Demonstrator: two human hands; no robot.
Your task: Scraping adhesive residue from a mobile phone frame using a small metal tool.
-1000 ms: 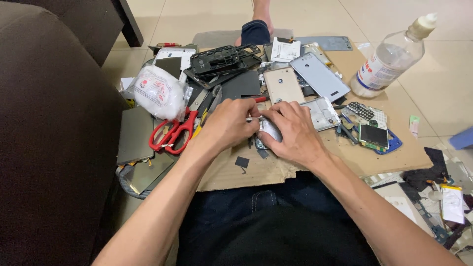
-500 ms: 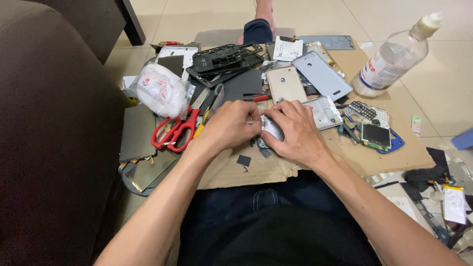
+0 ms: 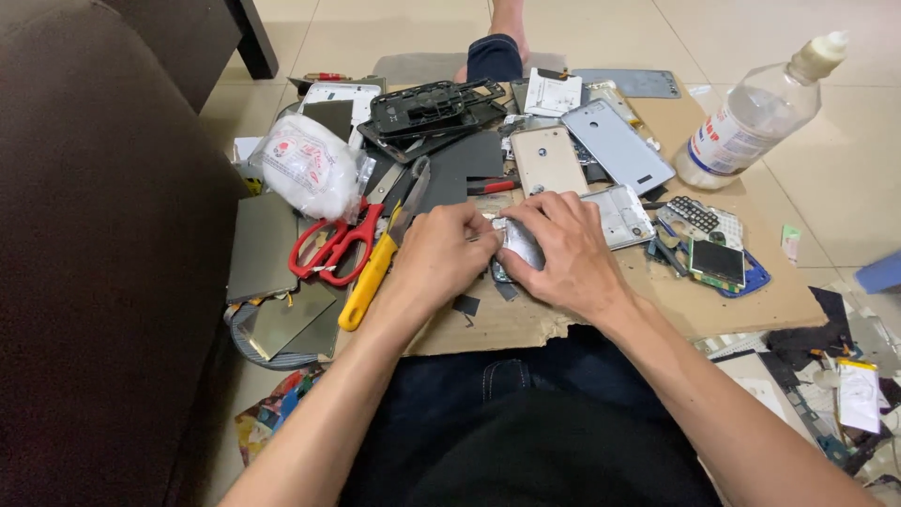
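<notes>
Comparing with a second ago, we find little changed: our left hand [image 3: 441,255] and right hand [image 3: 563,258] still pinch the small silvery phone part [image 3: 521,244] between curled fingertips, so the prying continues above the cardboard sheet [image 3: 526,324].

I sit on a pale tiled floor [image 3: 375,38], evenly lit. A dark brown sofa [image 3: 103,263] fills my left side, and a dark furniture leg [image 3: 251,39] stands on the tiles beyond its far corner. More tiles run along my right.
</notes>
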